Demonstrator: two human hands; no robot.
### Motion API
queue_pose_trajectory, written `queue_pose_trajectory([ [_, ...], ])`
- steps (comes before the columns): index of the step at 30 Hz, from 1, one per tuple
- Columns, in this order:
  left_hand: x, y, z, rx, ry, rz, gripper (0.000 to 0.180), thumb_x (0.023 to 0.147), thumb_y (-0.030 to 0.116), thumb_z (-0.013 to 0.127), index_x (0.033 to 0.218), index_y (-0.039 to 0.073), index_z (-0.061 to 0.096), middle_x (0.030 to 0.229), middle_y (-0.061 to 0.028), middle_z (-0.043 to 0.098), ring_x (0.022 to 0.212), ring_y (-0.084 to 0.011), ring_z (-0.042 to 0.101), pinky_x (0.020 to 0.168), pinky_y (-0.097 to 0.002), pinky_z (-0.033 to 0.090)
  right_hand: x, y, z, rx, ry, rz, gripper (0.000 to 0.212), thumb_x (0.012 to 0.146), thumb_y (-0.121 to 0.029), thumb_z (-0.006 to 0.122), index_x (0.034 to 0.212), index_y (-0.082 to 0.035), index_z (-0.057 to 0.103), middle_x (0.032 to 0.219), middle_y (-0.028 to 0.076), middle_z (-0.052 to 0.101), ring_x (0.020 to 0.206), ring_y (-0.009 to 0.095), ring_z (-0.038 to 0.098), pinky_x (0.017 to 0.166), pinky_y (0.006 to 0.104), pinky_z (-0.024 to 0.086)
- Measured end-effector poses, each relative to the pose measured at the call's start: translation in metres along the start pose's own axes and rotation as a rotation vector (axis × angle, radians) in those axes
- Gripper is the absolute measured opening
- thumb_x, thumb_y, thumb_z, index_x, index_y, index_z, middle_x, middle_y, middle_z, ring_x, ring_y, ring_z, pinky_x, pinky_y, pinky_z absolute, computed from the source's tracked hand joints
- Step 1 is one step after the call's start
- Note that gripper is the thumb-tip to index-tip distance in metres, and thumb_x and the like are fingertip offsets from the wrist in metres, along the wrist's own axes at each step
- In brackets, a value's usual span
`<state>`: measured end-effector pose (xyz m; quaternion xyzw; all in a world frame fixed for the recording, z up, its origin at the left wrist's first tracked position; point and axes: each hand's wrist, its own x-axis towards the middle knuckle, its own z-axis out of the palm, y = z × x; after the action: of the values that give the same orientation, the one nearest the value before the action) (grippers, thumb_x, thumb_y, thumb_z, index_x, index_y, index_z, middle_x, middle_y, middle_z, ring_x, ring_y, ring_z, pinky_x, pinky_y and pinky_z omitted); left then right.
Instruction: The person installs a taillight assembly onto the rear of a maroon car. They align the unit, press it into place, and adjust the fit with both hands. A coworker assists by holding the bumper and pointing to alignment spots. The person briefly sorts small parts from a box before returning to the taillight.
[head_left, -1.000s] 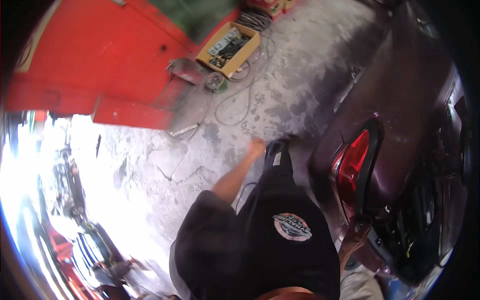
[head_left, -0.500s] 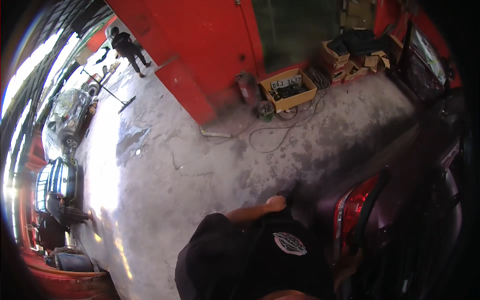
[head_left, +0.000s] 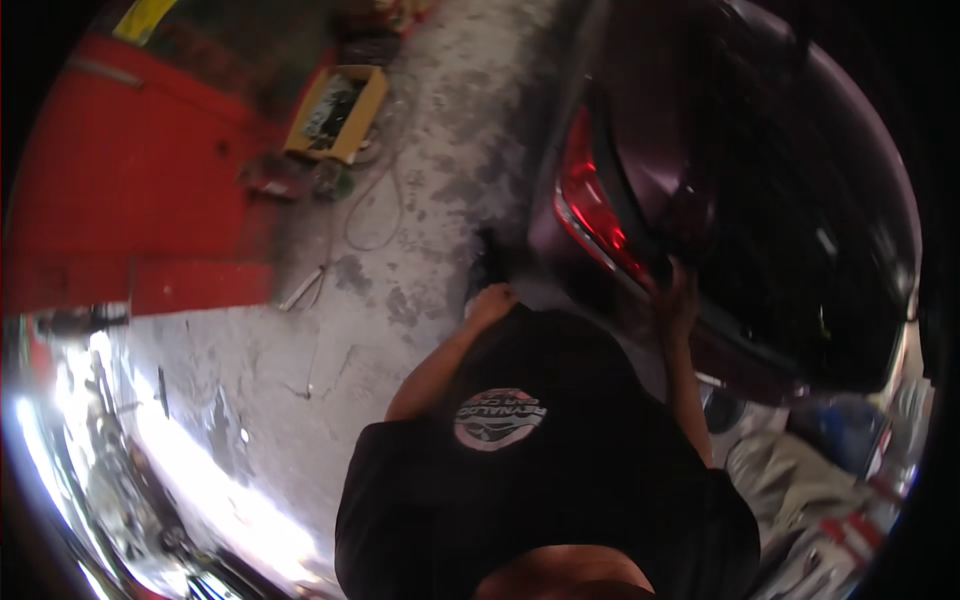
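Note:
My left hand point(head_left: 492, 302) is at the front of my black shirt, its fingers curled closed. Whatever they may hold is hidden, and a dark shape shows just beyond them. My right arm reaches forward to a dark purple car. There my right hand point(head_left: 678, 298) touches the body edge at the near end of the red tail light point(head_left: 590, 195), its fingers stretched out and somewhat blurred. Beside the light runs a dark curved strip point(head_left: 622, 175).
An open cardboard box point(head_left: 365, 112) of parts sits by the red wall point(head_left: 130, 180) at the far left. A hose or cable point(head_left: 350, 225) loops over the stained concrete floor point(head_left: 330, 345). Crumpled pale cloth point(head_left: 785, 475) lies at the right, below the car.
My view has swung right, so the car fills the upper right and the wall and box sit further left. My right hand, dim before, now shows plainly at the tail light's end.

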<state>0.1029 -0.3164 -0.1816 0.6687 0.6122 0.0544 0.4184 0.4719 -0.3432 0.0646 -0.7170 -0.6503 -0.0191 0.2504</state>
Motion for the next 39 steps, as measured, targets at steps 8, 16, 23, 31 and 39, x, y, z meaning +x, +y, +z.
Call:
queue_pose_trajectory([
  [8, -0.001, 0.019, -0.011, -0.145, -0.065, 0.039, 0.028, 0.090, 0.031, 0.069, 0.106, 0.010, 0.078, 0.108, -0.0186, 0.075, 0.107, -0.0386, 0.070, 0.095, -0.0468, 0.054, -0.031, 0.011, -0.007, 0.101, 0.011, 0.111, 0.061, 0.088, -0.019, 0.078, 0.142, -0.009, 0.052, 0.133, 0.023, 0.061, 0.119, 0.046, 0.061, 0.095, 0.0505, 0.052],
  [16, 0.004, 0.025, -0.019, -0.120, -0.129, 0.056, 0.029, 0.092, 0.024, 0.069, 0.111, 0.002, 0.074, 0.102, -0.0190, 0.076, 0.102, -0.0293, 0.073, 0.091, -0.0389, 0.055, -0.047, 0.007, 0.006, 0.156, 0.075, 0.248, 0.065, 0.092, -0.023, 0.077, 0.146, -0.006, 0.045, 0.134, 0.024, 0.061, 0.120, 0.045, 0.062, 0.095, 0.0492, 0.053],
  [23, 0.022, 0.011, -0.015, -0.222, -0.155, 0.089, 0.032, 0.092, 0.026, 0.069, 0.111, 0.001, 0.075, 0.106, -0.0219, 0.075, 0.106, -0.0346, 0.072, 0.092, -0.0411, 0.055, -0.055, 0.021, 0.020, 0.156, 0.101, 0.310, 0.070, 0.091, -0.028, 0.079, 0.147, -0.005, 0.043, 0.135, 0.023, 0.061, 0.120, 0.041, 0.063, 0.096, 0.0474, 0.052],
  [31, 0.012, 0.015, -0.026, -0.234, -0.187, 0.048, 0.032, 0.093, 0.026, 0.070, 0.113, 0.000, 0.074, 0.101, -0.0166, 0.077, 0.096, -0.0265, 0.073, 0.087, -0.0370, 0.055, -0.064, 0.014, 0.022, 0.208, 0.213, 0.418, 0.077, 0.090, -0.030, 0.080, 0.150, -0.004, 0.039, 0.135, 0.023, 0.060, 0.121, 0.040, 0.063, 0.100, 0.0477, 0.051],
  [39, 0.018, 0.023, -0.037, -0.481, -0.258, -0.099, 0.029, 0.100, 0.017, 0.066, 0.120, -0.003, 0.069, 0.100, -0.0119, 0.075, 0.087, -0.0166, 0.070, 0.079, -0.0281, 0.057, -0.091, 0.032, 0.051, 0.488, 0.204, 0.573, 0.083, 0.091, -0.031, 0.079, 0.155, -0.002, 0.035, 0.140, 0.023, 0.059, 0.130, 0.034, 0.059, 0.101, 0.0434, 0.051],
])
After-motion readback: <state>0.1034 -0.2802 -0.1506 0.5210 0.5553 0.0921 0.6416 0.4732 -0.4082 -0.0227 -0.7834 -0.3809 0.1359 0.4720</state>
